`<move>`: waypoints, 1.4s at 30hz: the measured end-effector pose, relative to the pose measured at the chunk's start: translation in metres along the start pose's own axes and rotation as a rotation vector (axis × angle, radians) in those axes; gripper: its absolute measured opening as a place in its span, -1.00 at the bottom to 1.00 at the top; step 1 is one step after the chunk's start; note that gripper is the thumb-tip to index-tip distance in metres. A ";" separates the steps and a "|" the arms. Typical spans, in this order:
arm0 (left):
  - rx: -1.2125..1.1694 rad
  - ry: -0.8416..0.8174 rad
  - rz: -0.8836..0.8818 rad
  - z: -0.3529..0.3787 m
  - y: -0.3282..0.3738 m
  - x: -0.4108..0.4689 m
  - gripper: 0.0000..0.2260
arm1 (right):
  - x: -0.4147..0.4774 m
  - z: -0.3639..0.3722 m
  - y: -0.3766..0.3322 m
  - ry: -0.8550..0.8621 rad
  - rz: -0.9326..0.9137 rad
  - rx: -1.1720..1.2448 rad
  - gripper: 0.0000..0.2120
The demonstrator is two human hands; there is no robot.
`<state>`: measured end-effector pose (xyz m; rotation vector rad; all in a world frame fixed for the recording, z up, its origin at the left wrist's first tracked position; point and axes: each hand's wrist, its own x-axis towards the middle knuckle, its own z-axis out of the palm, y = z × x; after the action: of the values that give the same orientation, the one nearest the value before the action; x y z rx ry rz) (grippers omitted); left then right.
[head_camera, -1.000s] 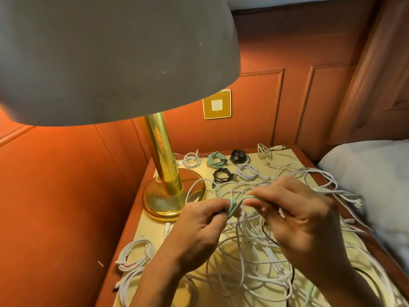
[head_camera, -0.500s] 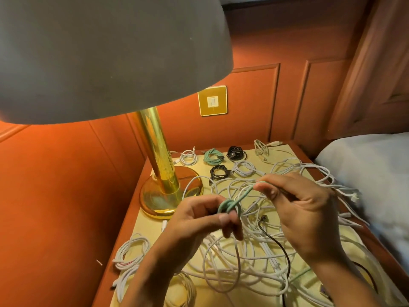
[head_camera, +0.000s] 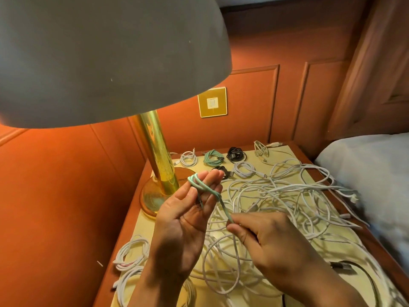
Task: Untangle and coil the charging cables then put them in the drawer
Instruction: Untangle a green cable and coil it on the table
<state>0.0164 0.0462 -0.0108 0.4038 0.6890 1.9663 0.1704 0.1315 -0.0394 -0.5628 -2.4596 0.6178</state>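
Observation:
A mint-green cable (head_camera: 200, 185) is looped around the straight, raised fingers of my left hand (head_camera: 183, 222), which is palm up over the nightstand. One end of it hangs down across those fingers. My right hand (head_camera: 272, 240) pinches the same cable lower down and holds it taut toward the loops. Beneath both hands lies a big tangle of white cables (head_camera: 287, 196). Small coiled cables sit at the back: a white one (head_camera: 188, 158), a green one (head_camera: 212, 157) and a black one (head_camera: 236, 154). No drawer is in view.
A brass lamp (head_camera: 159, 156) with a wide grey shade (head_camera: 99, 58) stands at the nightstand's left and hides much of the view. White coils (head_camera: 132, 253) lie at the front left edge. A black cable (head_camera: 354, 265) runs at the right. A bed (head_camera: 371, 165) borders the right side.
My left hand has turned palm up with its fingers straightened and the green cable wound on them. My right hand has dropped lower and nearer, pulling the cable down.

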 end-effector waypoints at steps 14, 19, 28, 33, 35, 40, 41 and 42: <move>0.690 -0.119 0.217 -0.019 -0.007 0.006 -0.64 | -0.007 -0.005 -0.009 0.066 -0.189 -0.072 -0.80; 1.059 -0.190 0.259 -0.019 -0.011 0.003 -0.63 | -0.008 -0.013 -0.007 0.223 -0.247 -0.146 -0.84; 1.269 -0.383 0.149 0.002 -0.010 -0.003 -0.67 | -0.008 -0.038 0.000 0.538 -0.341 -0.226 -0.79; 1.015 -0.506 -0.066 0.002 -0.002 -0.005 -0.63 | -0.004 -0.035 0.014 0.547 -0.275 -0.129 -0.78; 0.910 -0.534 -0.095 -0.001 -0.001 -0.004 -0.66 | -0.001 -0.031 0.022 0.503 -0.241 -0.015 -0.81; 0.598 -0.535 -0.109 -0.002 -0.002 -0.001 -0.68 | 0.006 -0.017 0.026 0.415 -0.141 0.146 -0.81; 0.505 -0.520 -0.122 -0.003 -0.001 -0.001 -0.69 | 0.006 -0.014 0.026 0.392 -0.125 0.159 -0.80; 0.399 -0.496 -0.134 -0.002 -0.001 -0.002 -0.70 | 0.006 -0.012 0.025 0.368 -0.113 0.167 -0.81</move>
<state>0.0165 0.0442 -0.0132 1.0204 0.7544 1.5095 0.1797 0.1586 -0.0415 -0.4244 -2.0581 0.6062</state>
